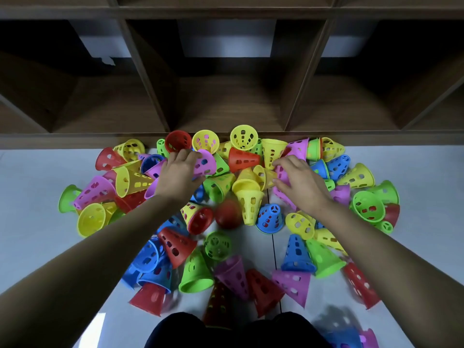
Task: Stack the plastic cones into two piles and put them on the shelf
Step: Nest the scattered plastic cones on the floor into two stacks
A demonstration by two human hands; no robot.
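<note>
Left hand grips pink cone; right hand (palm down) clutches cones.

The heap of coloured perforated plastic cones lies spread on the pale tiled floor before me, its far edge against the foot of the brown wooden shelf unit behind. My left grip holds a pink plastic cone at the far middle. To its right, my right grip holds a second pink plastic cone. A red ball lies between my forearms.
</note>
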